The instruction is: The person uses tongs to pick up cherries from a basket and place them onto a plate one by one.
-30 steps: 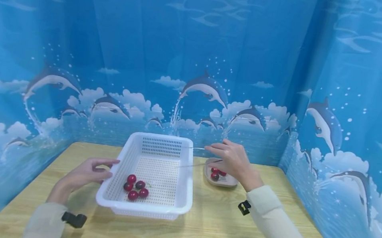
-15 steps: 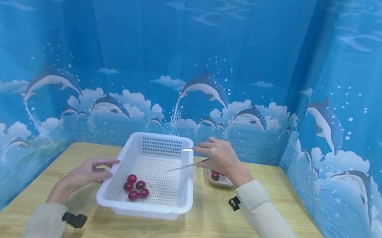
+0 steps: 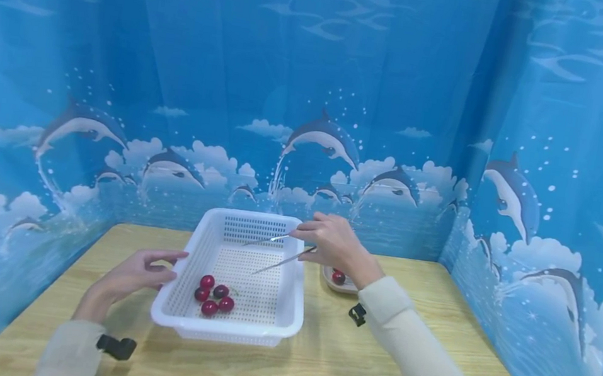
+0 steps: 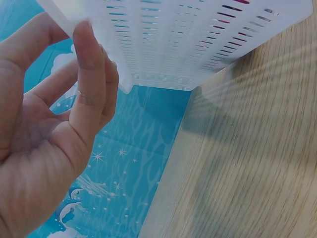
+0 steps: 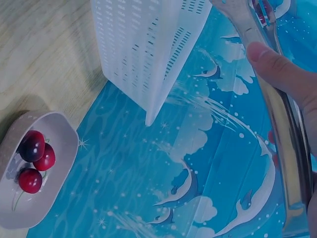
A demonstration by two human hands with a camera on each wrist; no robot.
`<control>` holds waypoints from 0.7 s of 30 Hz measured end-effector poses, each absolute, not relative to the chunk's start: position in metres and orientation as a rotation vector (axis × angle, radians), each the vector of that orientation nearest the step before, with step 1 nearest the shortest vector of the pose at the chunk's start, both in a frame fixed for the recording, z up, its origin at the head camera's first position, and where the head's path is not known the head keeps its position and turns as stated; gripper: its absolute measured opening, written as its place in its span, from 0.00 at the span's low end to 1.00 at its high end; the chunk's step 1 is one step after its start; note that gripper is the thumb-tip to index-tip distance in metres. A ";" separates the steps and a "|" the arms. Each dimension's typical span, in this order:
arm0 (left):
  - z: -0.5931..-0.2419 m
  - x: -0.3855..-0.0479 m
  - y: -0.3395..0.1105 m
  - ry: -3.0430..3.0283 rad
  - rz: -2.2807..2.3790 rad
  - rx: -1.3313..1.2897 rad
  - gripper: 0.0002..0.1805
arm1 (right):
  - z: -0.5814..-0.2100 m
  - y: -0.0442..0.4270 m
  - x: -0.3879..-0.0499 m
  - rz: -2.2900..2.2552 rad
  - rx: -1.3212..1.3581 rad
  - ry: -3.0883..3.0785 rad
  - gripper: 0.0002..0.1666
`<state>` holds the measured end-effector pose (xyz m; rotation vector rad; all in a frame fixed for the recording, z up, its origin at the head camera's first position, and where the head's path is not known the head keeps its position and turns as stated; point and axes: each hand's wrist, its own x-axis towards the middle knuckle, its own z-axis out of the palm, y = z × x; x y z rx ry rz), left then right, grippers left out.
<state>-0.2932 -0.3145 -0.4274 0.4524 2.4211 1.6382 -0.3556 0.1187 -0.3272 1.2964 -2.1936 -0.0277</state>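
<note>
A white perforated plastic basket (image 3: 226, 328) stands on the table, with several dark red cherries (image 3: 209, 308) grouped in its near left corner. My left hand (image 3: 135, 274) pinches the basket's left rim between thumb and fingers, as the left wrist view confirms. Metal tongs (image 5: 277, 104) are held in my right hand (image 3: 336, 246), above the basket's right rim. Their two arms are spread apart and reach over the basket's inside, with nothing seen between the tips in the head view. Behind the right wrist, a small dish (image 5: 62, 134) contains three cherries (image 5: 30, 180), partly hidden in the head view.
The wooden table (image 3: 346, 372) carries the basket and the dish. A blue curtain (image 3: 269, 82) with dolphins encloses its back and sides. The basket's raised walls stand between the right hand and the cherries inside.
My right hand has moved left from above the dish, bringing the spread tongs further over the basket. More of the dish is covered by the arm. The left hand and basket stay put.
</note>
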 end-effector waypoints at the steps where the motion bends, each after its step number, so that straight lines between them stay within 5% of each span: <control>1: -0.427 -0.293 -0.315 2.423 1.638 0.450 0.35 | -0.327 0.118 -0.356 -0.039 1.297 -2.193 0.31; 21: -0.428 -0.294 -0.314 2.461 1.617 0.473 0.34 | -0.326 0.093 -0.356 -0.147 1.318 -2.243 0.32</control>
